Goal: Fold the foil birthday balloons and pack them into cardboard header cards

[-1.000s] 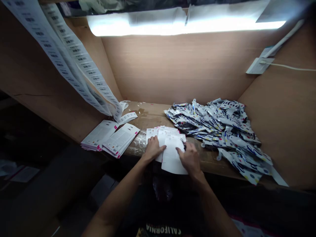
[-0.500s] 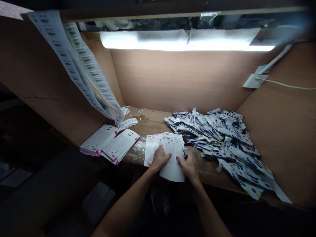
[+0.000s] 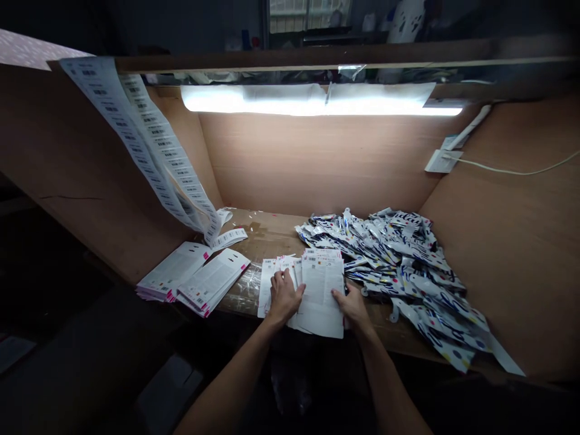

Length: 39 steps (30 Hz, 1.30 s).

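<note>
Head view: A worker's two bare hands meet over a stack of rectangular white printed cards with barcodes and pink marks [image 3: 322, 291], which lies between them at the near edge of a brown worktop [image 3: 277, 227]. The right hand [image 3: 356, 307] grips the stack's right side, thumb on the top card and fingers tucked out of sight. The left hand [image 3: 284, 300] lies to the other side, fingers bent over a loose fan of similar white cards [image 3: 266, 291], thumb reaching the stack's left edge; whether it grips the fan or only rests on it, one cannot tell.

Farther left of the hands, two thick piles of white cards with pink edges [image 3: 216, 279] sit side by side, one slightly overlapping the other. Beyond them, long white paper strips of barcode labels [image 3: 177, 162] hang down, a curled end reaching the worktop.

To the right of the hands sprawls a heap of glossy white packets with dark-blue script and coloured dots [image 3: 408, 251]. Ahead of the hands rises a tan wooden back panel [image 3: 308, 160], topped by a glowing white tube light [image 3: 254, 99]. Far to the right, a white plastic socket box [image 3: 439, 161] trails a thin pale cable [image 3: 512, 171].
</note>
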Available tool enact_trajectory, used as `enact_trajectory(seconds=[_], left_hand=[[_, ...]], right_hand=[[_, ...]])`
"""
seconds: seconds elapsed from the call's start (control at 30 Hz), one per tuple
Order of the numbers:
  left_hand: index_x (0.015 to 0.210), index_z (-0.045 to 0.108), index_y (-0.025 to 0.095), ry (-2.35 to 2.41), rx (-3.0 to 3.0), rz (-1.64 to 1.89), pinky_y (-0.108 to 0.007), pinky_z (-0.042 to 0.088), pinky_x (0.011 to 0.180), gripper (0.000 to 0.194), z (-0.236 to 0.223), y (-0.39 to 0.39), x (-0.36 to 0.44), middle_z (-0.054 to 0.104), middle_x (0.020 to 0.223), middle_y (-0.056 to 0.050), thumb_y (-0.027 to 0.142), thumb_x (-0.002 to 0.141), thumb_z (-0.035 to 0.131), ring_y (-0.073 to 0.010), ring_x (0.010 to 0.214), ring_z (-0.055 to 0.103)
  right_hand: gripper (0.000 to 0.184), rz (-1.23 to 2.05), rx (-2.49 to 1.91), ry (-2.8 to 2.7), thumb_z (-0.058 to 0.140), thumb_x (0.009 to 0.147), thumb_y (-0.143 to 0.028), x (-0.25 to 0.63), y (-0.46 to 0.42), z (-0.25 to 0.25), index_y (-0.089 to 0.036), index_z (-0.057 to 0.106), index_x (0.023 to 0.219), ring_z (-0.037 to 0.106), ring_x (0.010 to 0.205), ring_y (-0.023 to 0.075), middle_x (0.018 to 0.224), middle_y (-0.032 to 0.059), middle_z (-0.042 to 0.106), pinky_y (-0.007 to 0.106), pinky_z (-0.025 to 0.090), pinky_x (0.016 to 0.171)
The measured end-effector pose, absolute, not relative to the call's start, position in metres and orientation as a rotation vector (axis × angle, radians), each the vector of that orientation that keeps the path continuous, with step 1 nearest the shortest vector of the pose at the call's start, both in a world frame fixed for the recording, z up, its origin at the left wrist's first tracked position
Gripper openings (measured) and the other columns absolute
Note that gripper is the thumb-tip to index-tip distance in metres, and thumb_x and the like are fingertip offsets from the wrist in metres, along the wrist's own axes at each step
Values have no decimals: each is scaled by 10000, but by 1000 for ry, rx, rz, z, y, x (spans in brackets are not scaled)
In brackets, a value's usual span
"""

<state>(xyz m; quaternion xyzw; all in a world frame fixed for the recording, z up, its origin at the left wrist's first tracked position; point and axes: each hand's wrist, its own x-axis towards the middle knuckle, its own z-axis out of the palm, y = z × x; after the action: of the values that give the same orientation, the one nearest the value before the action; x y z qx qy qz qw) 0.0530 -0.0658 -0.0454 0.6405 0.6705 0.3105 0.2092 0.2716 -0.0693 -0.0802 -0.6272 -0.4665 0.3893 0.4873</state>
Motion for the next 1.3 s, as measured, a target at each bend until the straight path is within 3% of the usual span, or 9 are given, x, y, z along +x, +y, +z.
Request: enact_trajectory(seconds=[0.23,0.47,0.6,0.73,0.83,0.97,1.07,1.13,1.3], left_hand=[[1475,497,85,1616,1954,762,-433,344,1165,641,-63,-78,62,596,1411,-211,310,885,614,-349,1353,493],[1451,501,97,1529,1341,963,-436,446,1086,791,-62,-64,56,565,1427,-244,304,744,790,-334,1207,624],[1247,619,157,1400,1193,1079,-391,524,995,551,-48,-53,44,672,1285,-180,480,821,752,-285,1139,668],[1149,619,133,1323,991,1087,-452,580,907,699,-13,-58,13,703,1157,-215,776,891,529,-301,1029,715],[1111,674,98,954,798,751,-520,598,845,812,20,-68,-1,743,1038,-243,850,844,527,-374,973,742],[1176,713,155,641,922,639,-490,599,871,563,48,-74,20,779,1067,-181,522,768,839,-377,1007,751],[1244,667,158,546,1041,768,-480,596,896,630,50,-70,59,763,1153,-172,361,696,905,-366,1025,745],[1305,603,166,533,1098,964,-476,589,925,676,44,-66,88,740,1217,-164,377,728,884,-347,1076,722],[1311,545,176,556,1376,1204,-424,551,985,600,10,-63,153,692,1257,-138,451,829,773,-292,1140,653]], right_hand=[[465,1002,-1521,-1045,759,578,-382,265,-73,-89,-171,684,985,735,1025,376,1071,163,783,486,584,934],[446,1396,-1364,-900,759,540,-311,264,-81,-77,-149,676,947,757,747,326,840,139,787,457,627,719],[412,1468,-1273,-903,792,551,-304,267,-85,-57,-156,688,921,732,710,297,804,102,776,420,608,687],[297,1035,-1184,-1264,715,835,-399,282,-112,-12,-191,693,1046,699,844,248,920,66,764,349,576,771],[157,415,-1015,-1799,586,978,-266,296,-138,30,-235,714,1063,667,953,229,1003,64,744,365,542,887],[386,-100,-805,-2256,574,972,-115,324,-150,57,-342,695,1260,640,1155,239,1195,53,733,466,446,1096],[356,-322,-1028,-1905,602,964,-183,356,-140,49,-322,698,1278,644,1138,268,1223,82,720,495,451,1067],[308,-206,-1219,-1500,570,989,-305,376,-133,39,-266,698,1266,659,1028,274,1187,109,719,467,509,947],[545,490,-1322,-1067,547,948,-613,387,-129,18,-201,669,1284,663,840,248,1072,104,740,360,552,724]])
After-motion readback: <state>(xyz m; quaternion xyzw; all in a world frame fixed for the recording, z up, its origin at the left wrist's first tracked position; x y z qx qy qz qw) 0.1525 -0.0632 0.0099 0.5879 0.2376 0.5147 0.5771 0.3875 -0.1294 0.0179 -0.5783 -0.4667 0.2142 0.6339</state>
